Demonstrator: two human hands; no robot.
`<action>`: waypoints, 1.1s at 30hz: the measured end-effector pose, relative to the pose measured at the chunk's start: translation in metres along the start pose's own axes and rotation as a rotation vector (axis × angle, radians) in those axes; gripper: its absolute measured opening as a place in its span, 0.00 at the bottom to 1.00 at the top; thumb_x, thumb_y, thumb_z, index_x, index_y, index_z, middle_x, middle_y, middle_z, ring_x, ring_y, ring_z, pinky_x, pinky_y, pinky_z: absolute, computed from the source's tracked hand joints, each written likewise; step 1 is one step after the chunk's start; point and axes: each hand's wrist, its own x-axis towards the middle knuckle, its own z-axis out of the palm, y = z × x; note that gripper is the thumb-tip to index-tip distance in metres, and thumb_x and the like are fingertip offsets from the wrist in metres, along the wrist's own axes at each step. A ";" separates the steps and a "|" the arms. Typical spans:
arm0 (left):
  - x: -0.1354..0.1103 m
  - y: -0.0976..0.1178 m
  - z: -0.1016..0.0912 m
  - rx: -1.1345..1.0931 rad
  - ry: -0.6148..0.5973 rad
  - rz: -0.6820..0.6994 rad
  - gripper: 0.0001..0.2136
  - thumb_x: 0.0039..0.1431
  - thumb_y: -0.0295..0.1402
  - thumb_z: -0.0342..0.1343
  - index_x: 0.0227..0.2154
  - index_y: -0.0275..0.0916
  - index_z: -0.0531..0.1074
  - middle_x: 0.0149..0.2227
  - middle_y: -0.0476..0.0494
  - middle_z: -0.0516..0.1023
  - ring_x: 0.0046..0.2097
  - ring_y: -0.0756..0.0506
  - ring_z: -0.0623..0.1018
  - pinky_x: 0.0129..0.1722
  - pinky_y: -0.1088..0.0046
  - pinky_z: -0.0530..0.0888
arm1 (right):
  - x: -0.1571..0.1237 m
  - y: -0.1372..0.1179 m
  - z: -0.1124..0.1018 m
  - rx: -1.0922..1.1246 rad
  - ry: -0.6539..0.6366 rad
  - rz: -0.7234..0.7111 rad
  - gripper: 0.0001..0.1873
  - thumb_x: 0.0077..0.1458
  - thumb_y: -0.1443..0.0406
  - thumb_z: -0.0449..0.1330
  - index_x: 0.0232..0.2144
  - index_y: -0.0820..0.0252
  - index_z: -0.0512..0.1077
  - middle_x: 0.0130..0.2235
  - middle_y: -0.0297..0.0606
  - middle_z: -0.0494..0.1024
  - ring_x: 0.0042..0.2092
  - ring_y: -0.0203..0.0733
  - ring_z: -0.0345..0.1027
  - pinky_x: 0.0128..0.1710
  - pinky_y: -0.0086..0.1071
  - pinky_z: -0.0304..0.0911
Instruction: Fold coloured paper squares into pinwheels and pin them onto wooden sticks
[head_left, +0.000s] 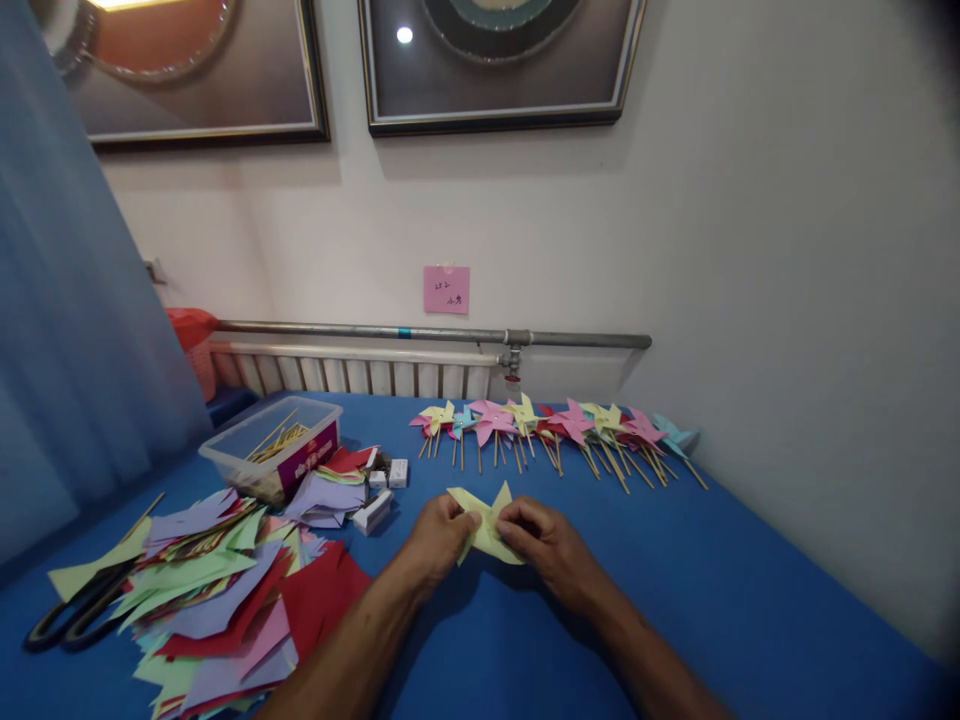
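Between my two hands, above the blue table, is a yellow paper pinwheel [486, 530] with its blades folded toward the middle; no stick shows on it. My left hand [442, 540] pinches its left side, thumb on top near the centre. With thumb and fingers closed at the centre and right side, my right hand [544, 545] holds it too. Whether a pin sits under the right fingertips is hidden. Beyond my hands lies a row of pinwheels on sticks [491, 420] in pink, yellow, blue and red.
Left of my arms, a heap of cut coloured paper [217, 590] overlaps black-handled scissors [82, 610]. Behind it stand a clear plastic box [262, 430] holding thin sticks and several small white boxes [373, 512]. A radiator [360, 372] and metal pipe [330, 330] run along the wall.
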 end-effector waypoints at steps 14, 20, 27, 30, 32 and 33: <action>-0.002 0.003 0.012 0.020 0.103 -0.015 0.04 0.46 0.31 0.60 0.24 0.35 0.74 0.19 0.54 0.69 0.21 0.53 0.63 0.24 0.77 0.60 | 0.000 0.003 0.013 -0.173 0.098 0.003 0.09 0.53 0.62 0.58 0.23 0.58 0.70 0.26 0.31 0.69 0.30 0.37 0.62 0.30 0.30 0.56; 0.000 -0.005 0.009 -0.070 0.027 -0.062 0.09 0.42 0.34 0.64 0.26 0.33 0.76 0.21 0.50 0.73 0.22 0.52 0.67 0.25 0.76 0.62 | 0.000 0.005 0.012 -0.261 0.085 -0.008 0.08 0.53 0.64 0.57 0.23 0.58 0.68 0.27 0.31 0.70 0.30 0.37 0.62 0.32 0.30 0.56; -0.001 -0.007 0.008 -0.100 0.021 -0.105 0.12 0.40 0.36 0.65 0.27 0.32 0.76 0.21 0.49 0.74 0.22 0.52 0.68 0.24 0.76 0.62 | -0.001 -0.004 0.014 -0.352 0.120 0.017 0.09 0.51 0.64 0.57 0.21 0.57 0.66 0.26 0.32 0.70 0.30 0.38 0.63 0.33 0.31 0.55; -0.002 -0.006 0.009 -0.120 0.011 -0.096 0.13 0.39 0.37 0.66 0.26 0.33 0.75 0.21 0.49 0.74 0.22 0.52 0.69 0.25 0.76 0.63 | -0.001 -0.004 0.015 -0.351 0.140 0.017 0.08 0.51 0.65 0.57 0.21 0.57 0.66 0.26 0.32 0.70 0.30 0.38 0.63 0.32 0.31 0.55; -0.004 -0.004 0.010 -0.118 0.017 -0.101 0.13 0.40 0.37 0.66 0.27 0.33 0.75 0.21 0.49 0.74 0.22 0.52 0.69 0.25 0.76 0.63 | -0.001 -0.003 0.016 -0.348 0.160 0.016 0.08 0.50 0.65 0.57 0.21 0.57 0.66 0.26 0.32 0.70 0.30 0.38 0.63 0.32 0.31 0.54; -0.005 -0.002 0.011 -0.114 0.023 -0.108 0.14 0.41 0.38 0.66 0.27 0.33 0.75 0.21 0.49 0.74 0.22 0.52 0.68 0.24 0.76 0.62 | -0.001 -0.003 0.017 -0.345 0.169 0.017 0.08 0.50 0.65 0.57 0.20 0.57 0.66 0.26 0.32 0.70 0.30 0.38 0.63 0.32 0.31 0.54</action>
